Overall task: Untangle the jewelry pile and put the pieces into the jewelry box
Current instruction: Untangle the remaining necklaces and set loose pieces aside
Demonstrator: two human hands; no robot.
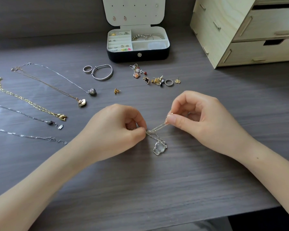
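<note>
Both bare forearms enter from the bottom corners and converge mid-frame. Left hand [117, 130]: knuckles up, thumb and forefinger pinching a thin chain [157, 127]. Right hand [202, 119]: slightly higher in frame, pinching the same chain at its fingertips, other fingers curled. Hands near, not touching.

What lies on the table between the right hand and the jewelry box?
In the head view, a loose cluster of earrings and studs with a silver ring lies between the right hand and the open jewelry box; otherwise bare table.
</note>
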